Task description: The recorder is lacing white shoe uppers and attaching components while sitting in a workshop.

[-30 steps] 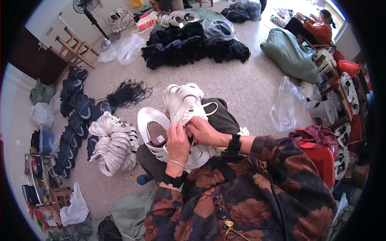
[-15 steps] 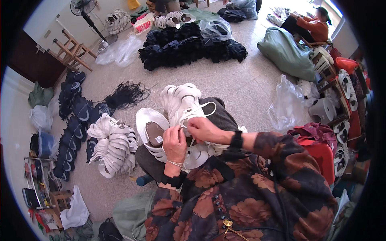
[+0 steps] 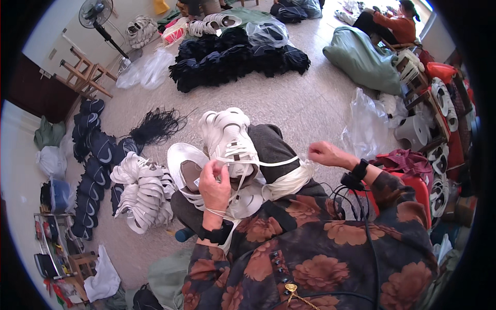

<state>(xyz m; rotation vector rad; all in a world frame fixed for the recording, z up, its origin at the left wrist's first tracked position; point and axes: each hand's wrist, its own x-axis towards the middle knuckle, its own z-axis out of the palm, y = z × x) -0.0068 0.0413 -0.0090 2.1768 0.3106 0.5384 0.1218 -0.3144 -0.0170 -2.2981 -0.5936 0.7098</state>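
Note:
A stack of white shoe uppers (image 3: 222,125) lies across my lap, the nearest one partly threaded with a white shoelace (image 3: 274,164). My left hand (image 3: 215,185) is closed at that upper's left edge, thumb and fingers pinching the lace there. Out to the right, my right hand (image 3: 329,155) is closed, with the lace stretching from the upper toward its fingertips; the exact grip is small and blurred. Another white upper (image 3: 181,160) with a brown lining rests beside my left hand. A bundle of white laces (image 3: 289,182) hangs over my right thigh.
Stacked white uppers (image 3: 142,188) stand on the floor at left, beside rows of dark uppers (image 3: 95,178) and loose black laces (image 3: 157,125). Ahead lies a black pile (image 3: 237,61). A red stool (image 3: 416,188) is close at right; another person (image 3: 395,26) sits at far right.
My right hand has moved from the upper out to the right, drawing the lace long. My left hand has stayed near the upper's edge. The view has shifted slightly.

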